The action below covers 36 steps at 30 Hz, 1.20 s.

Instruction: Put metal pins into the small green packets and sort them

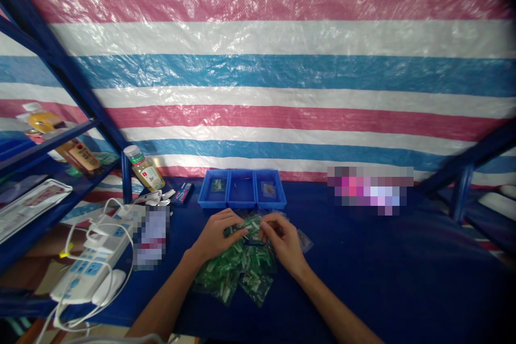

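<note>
Both my hands meet over a pile of small clear plastic bags (220, 274) with green pieces inside, on the blue table. My left hand (220, 234) is closed, thumb and fingers gripping a small plastic bag (253, 227) of green and whitish pieces. At that bag's right edge, my right hand (282, 236) pinches with thumb and forefinger; its fingertips partly hide what they hold. Just behind my hands stand three blue bins (242, 205) in a row. A bag of green pieces (218, 185) lies in the left bin, another small bag (268, 190) in the right one.
Left of me lie a white power strip (91, 263) with tangled cables and a white mouse (109, 286). A drink bottle (144, 169) and a dark blue box (183, 193) stand behind. Blue metal posts (461, 193) flank the table; a striped sheet (282, 75) hangs at the back.
</note>
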Each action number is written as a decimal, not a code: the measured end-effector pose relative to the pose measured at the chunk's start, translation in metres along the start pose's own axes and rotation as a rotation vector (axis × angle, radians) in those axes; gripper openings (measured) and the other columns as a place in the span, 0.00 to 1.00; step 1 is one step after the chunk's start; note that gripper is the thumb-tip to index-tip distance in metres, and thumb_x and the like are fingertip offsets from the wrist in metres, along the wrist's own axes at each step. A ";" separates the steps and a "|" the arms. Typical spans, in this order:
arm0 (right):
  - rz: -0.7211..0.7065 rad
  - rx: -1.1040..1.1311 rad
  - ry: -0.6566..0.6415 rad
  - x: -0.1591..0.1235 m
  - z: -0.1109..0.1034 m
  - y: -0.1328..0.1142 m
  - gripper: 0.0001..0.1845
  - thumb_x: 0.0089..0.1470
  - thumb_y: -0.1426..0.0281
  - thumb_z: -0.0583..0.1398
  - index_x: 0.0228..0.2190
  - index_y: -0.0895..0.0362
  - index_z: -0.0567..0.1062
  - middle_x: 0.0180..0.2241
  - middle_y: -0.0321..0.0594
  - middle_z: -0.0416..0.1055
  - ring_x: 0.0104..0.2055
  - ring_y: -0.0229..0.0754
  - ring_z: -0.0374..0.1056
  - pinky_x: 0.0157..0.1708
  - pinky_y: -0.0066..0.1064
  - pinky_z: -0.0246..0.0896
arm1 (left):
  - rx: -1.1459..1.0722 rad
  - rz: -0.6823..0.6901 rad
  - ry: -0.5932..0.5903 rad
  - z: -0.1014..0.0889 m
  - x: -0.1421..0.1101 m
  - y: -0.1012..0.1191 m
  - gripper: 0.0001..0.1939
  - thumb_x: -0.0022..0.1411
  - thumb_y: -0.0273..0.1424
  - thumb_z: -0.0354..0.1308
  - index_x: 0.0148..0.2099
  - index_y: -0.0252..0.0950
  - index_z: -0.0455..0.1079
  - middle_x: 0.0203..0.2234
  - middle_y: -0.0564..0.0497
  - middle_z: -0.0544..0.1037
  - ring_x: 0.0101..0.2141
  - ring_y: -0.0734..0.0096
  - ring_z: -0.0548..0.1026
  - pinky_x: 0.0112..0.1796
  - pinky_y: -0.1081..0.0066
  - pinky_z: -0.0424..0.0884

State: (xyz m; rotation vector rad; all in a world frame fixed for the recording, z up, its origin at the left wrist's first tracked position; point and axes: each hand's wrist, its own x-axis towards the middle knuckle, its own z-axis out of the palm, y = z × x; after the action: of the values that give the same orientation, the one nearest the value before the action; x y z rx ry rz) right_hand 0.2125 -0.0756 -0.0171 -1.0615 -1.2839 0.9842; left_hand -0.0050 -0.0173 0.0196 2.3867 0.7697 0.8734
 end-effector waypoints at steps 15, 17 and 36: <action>-0.077 -0.268 -0.115 0.002 -0.001 -0.001 0.12 0.61 0.69 0.62 0.25 0.55 0.71 0.23 0.33 0.67 0.27 0.40 0.63 0.29 0.29 0.55 | -0.011 -0.044 -0.096 0.006 -0.001 0.001 0.10 0.70 0.33 0.60 0.36 0.33 0.75 0.31 0.49 0.76 0.33 0.71 0.73 0.36 0.72 0.66; -0.087 -0.259 -0.107 0.002 -0.001 0.000 0.13 0.61 0.68 0.63 0.25 0.55 0.71 0.24 0.33 0.67 0.27 0.40 0.63 0.29 0.29 0.55 | -0.009 -0.056 -0.112 0.006 -0.001 0.001 0.09 0.68 0.34 0.61 0.40 0.34 0.76 0.33 0.49 0.77 0.34 0.70 0.74 0.37 0.72 0.68; -0.141 -0.246 -0.127 0.001 -0.001 -0.001 0.14 0.62 0.68 0.63 0.24 0.55 0.71 0.25 0.35 0.68 0.30 0.41 0.65 0.32 0.31 0.57 | 0.030 -0.021 -0.156 0.007 0.000 0.006 0.08 0.69 0.34 0.60 0.42 0.34 0.77 0.35 0.48 0.79 0.38 0.68 0.76 0.41 0.71 0.70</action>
State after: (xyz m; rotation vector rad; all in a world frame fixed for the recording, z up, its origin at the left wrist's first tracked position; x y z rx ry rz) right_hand 0.2135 -0.0747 -0.0156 -1.0905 -1.5929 0.8114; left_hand 0.0015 -0.0234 0.0188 2.4347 0.7489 0.6622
